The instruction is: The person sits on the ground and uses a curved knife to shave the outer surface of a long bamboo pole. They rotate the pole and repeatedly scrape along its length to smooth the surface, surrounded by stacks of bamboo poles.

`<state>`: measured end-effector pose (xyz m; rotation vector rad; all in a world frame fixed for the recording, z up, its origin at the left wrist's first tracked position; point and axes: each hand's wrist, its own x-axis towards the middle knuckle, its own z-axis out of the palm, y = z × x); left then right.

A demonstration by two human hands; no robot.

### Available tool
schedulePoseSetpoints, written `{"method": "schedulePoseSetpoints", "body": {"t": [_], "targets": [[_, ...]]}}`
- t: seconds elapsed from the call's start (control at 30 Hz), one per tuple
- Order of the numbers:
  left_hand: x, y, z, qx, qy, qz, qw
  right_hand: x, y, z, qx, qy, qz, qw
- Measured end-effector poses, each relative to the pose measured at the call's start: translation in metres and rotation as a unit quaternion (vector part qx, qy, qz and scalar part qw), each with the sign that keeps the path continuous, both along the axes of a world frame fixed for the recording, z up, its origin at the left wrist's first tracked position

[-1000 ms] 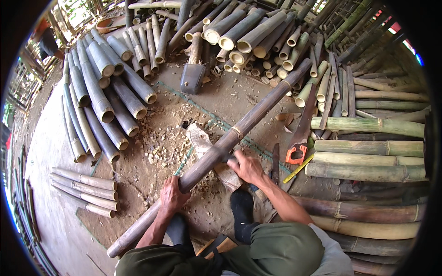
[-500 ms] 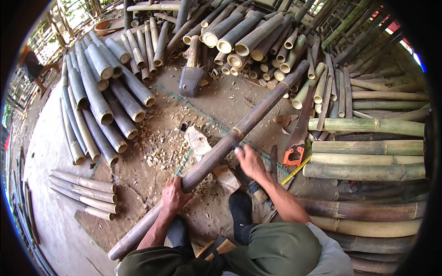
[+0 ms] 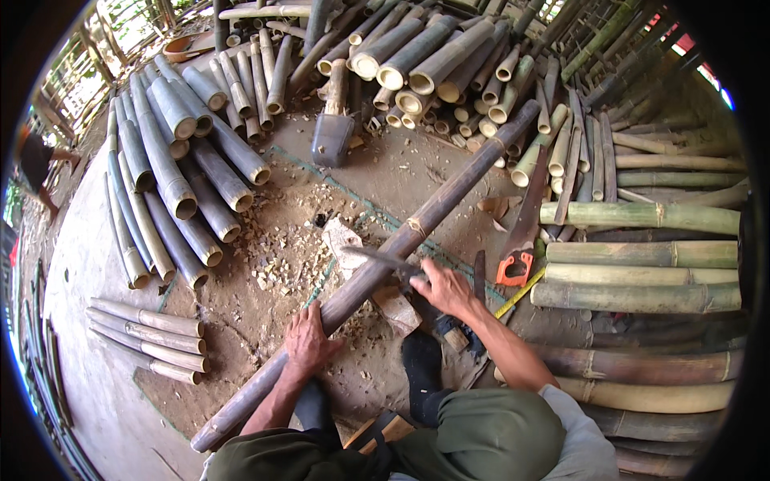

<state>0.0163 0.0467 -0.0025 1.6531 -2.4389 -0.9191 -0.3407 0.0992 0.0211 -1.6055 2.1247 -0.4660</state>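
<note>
A long dark bamboo pole [image 3: 449,192] slants from the lower left to the upper right in front of me, crossing a pale notched wood block [image 3: 395,309]. My left hand [image 3: 309,341] is closed over the pole's lower half, with the fingers on its upper side. In my right hand [image 3: 443,287] is a knife [image 3: 378,258], gripped by its handle. Its dark blade points left and lies over the pole just above the block; whether it touches the bamboo I cannot tell. The fingers of my right hand partly hide the handle.
Cut bamboo lies in piles at the left [image 3: 172,180], far side [image 3: 433,56] and right [image 3: 642,297]. An orange-handled saw [image 3: 515,267] and a yellow tape measure [image 3: 517,295] lie right of my hand. A clear plastic container [image 3: 331,140] stands beyond wood chips [image 3: 281,256]. Another person [image 3: 36,164] is far left.
The knife blade, hardly visible before, now shows across the pole pointing left. My right hand has turned and moved slightly right and nearer. My left hand keeps its place on the nearly still pole.
</note>
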Motion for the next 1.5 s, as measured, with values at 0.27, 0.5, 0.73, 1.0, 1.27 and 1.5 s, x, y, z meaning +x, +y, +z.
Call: {"method": "schedulePoseSetpoints", "body": {"t": [0.27,0.5,0.73,1.0,1.27,1.5], "targets": [[-0.011,0.009,-0.011,-0.104,-0.015,0.022,0.994,0.005,-0.003,0.001,0.023,0.020,0.044,0.999],[0.003,-0.001,-0.012,-0.084,0.027,0.016,0.996,-0.006,-0.019,-0.001,0.061,-0.008,0.050,0.997],[-0.007,-0.010,-0.002,-0.035,0.050,-0.006,0.998,-0.020,-0.020,-0.037,-0.124,-0.034,-0.155,0.979],[-0.018,-0.017,-0.007,0.049,0.065,-0.001,0.997,-0.034,-0.020,-0.049,-0.134,0.006,-0.255,0.957],[-0.017,-0.020,0.001,0.105,0.115,0.000,0.988,-0.031,-0.017,-0.049,-0.162,0.108,-0.248,0.949],[-0.003,-0.037,0.009,0.155,0.077,-0.019,0.985,-0.009,-0.023,-0.036,-0.107,0.032,-0.182,0.977]]}}
